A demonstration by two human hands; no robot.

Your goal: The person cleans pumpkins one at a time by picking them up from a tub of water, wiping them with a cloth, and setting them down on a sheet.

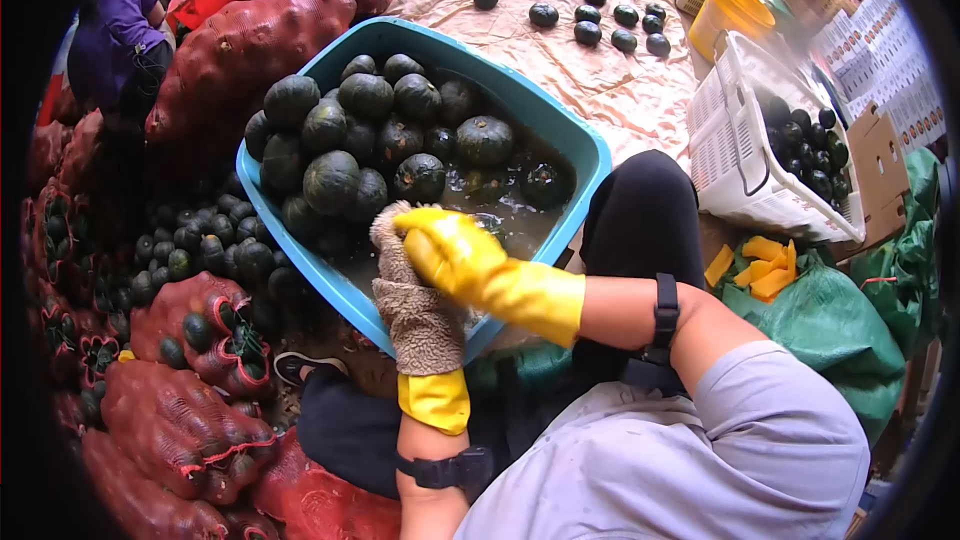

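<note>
A brown fuzzy wash mitt [425, 320] covers my left hand [410, 280] over a yellow rubber glove, so those fingers are hidden. My right hand [455, 255], also in a yellow rubber glove, is closed around the upper part of the mitt. Both hands are together over the near edge of a blue tub [585, 130]. Dark green squashes [330, 183] are heaped in the tub's left and far parts. On the right, murky water [510, 215] shows, with a few squashes partly submerged. Part of the tub behind my hands is hidden.
Small dark squashes [590, 13] lie on a pale sheet [640, 90] beyond the tub. A white crate [725, 130] of squashes stands right, near a yellow bucket [730, 15] and orange pieces [770, 265]. Red mesh sacks [175, 420] crowd the left; another person [125, 30] is behind.
</note>
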